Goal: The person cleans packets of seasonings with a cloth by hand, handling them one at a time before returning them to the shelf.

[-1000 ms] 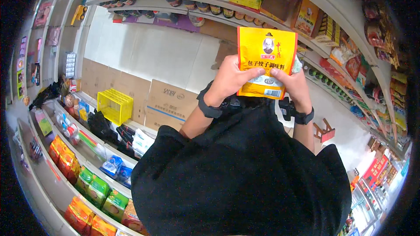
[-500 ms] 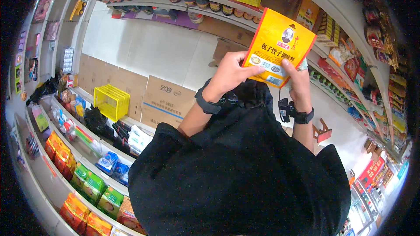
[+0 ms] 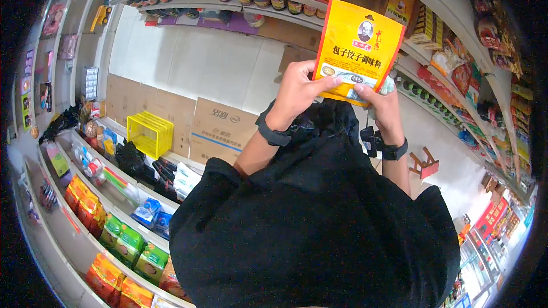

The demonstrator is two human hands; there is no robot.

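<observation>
You hold a yellow packet (image 3: 358,51) up in front of the shelves (image 3: 434,51) (both hands on its lower edge). Your left hand (image 3: 297,94) pinches its bottom left corner, and your right hand (image 3: 382,105) grips the bottom right.
</observation>
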